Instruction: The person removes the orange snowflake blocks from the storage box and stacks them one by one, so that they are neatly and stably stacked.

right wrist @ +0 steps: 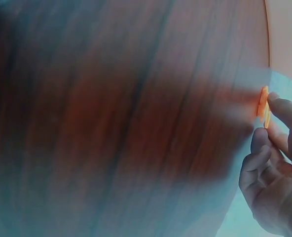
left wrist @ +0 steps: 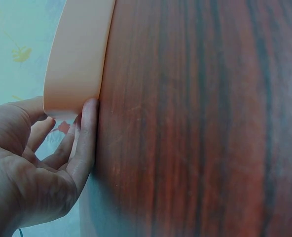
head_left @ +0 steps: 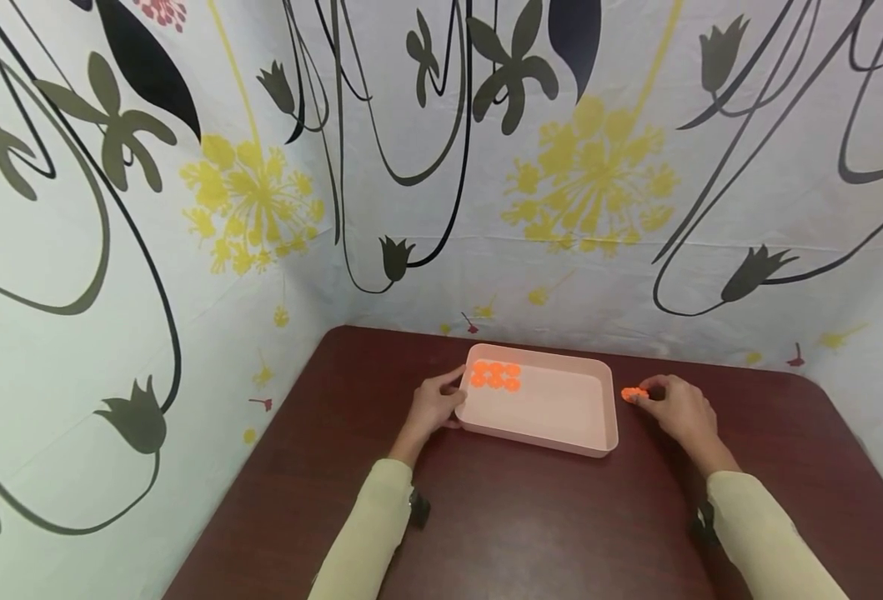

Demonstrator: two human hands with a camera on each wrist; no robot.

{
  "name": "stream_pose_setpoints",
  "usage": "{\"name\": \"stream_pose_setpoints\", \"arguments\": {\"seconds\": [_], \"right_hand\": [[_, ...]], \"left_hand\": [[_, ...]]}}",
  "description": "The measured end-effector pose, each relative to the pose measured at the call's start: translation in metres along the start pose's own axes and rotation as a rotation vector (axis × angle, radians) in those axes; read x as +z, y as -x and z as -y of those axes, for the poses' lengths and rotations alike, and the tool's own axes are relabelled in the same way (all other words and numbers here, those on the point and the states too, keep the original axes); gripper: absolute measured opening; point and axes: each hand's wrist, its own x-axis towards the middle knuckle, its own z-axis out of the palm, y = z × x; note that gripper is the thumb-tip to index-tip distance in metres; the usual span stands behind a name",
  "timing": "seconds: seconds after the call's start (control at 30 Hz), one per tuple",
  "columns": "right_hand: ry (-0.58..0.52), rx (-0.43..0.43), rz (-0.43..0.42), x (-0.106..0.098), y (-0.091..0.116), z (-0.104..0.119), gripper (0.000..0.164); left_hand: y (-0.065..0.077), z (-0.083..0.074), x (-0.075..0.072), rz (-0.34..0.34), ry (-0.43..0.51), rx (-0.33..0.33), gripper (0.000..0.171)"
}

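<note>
A pale peach rectangular tray (head_left: 561,406) sits on the table. At its left end, my left hand (head_left: 437,404) grips the short side, thumb at the rim and fingers spread along the outer wall; the left wrist view shows the fingers (left wrist: 88,129) against the tray wall (left wrist: 76,64). Inside the tray's far left corner, several small bright orange pieces with bumpy edges (head_left: 495,369) lie in two rows. To the right of the tray, my right hand (head_left: 683,408) pinches a thin orange piece (right wrist: 263,104) between thumb and fingertips, just above or at the table; contact is unclear.
The dark reddish-brown wooden table (head_left: 531,517) ends at rounded back corners. Close behind it and on the left stand white walls or hangings (head_left: 441,208) with a flower print. Dark wrist devices (head_left: 418,508) sit at both sleeve cuffs.
</note>
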Motion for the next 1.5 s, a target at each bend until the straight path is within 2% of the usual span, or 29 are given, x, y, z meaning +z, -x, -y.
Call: {"name": "stream_pose_setpoints", "arguments": {"seconds": [0.83,1.13,1.3,1.5], "right_hand": [[0.015,-0.067,0.009,0.002,-0.003,0.006,0.044],[0.001,-0.082,0.001,0.005,-0.001,0.008,0.052],[-0.012,-0.068,-0.003,-0.001,0.001,0.016,0.056],[-0.025,-0.063,-0.069,-0.009,0.003,0.036,0.057]], "left_hand": [[-0.001,0.002,0.000,0.019,-0.017,0.014,0.055],[0.002,-0.001,-0.001,0.010,-0.008,0.002,0.056],[0.002,-0.001,-0.001,0.013,0.008,0.001,0.056],[0.002,-0.001,0.000,0.011,-0.002,-0.008,0.057]]}}
